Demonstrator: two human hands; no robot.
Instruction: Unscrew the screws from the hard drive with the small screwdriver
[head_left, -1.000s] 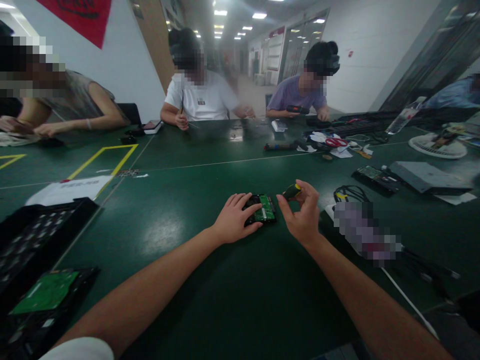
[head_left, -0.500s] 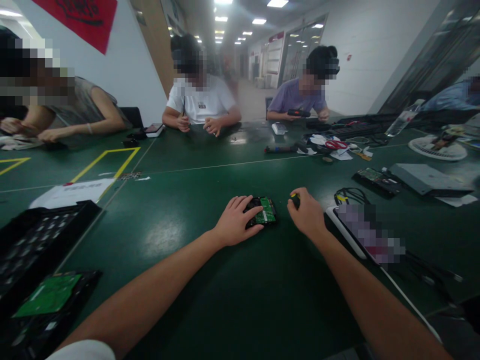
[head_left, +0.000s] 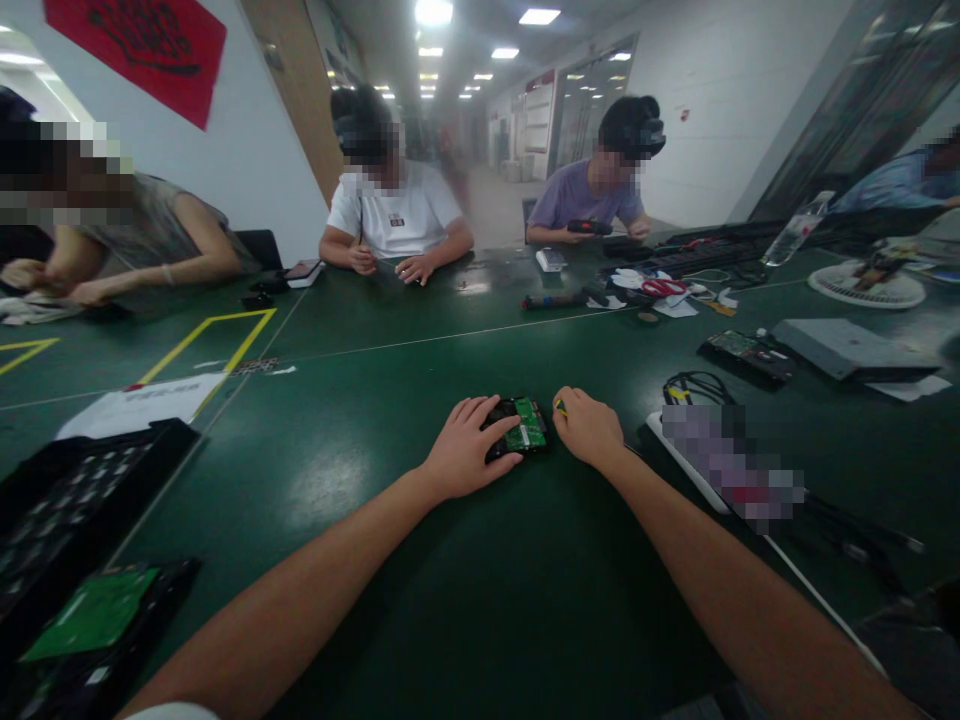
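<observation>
A small black hard drive (head_left: 523, 430) with a green circuit board on top lies on the green table (head_left: 450, 560) straight ahead. My left hand (head_left: 463, 447) rests on its left side, fingers and thumb laid over it to hold it down. My right hand (head_left: 589, 429) is closed around a small screwdriver (head_left: 560, 406) with a yellow and black handle. Only the handle's tip shows at the knuckles, right beside the drive's right edge.
Black trays (head_left: 67, 500) stand at the left, one holding another green-board drive (head_left: 90, 612). A white device (head_left: 697, 470) and black cables (head_left: 694, 385) lie at the right. More drives, tools and a grey box (head_left: 847, 345) sit farther back. Several people work around the table.
My right hand dropped from a raised, loose hold on the screwdriver to a closed grip low at the drive's right edge. My left hand stayed on the drive.
</observation>
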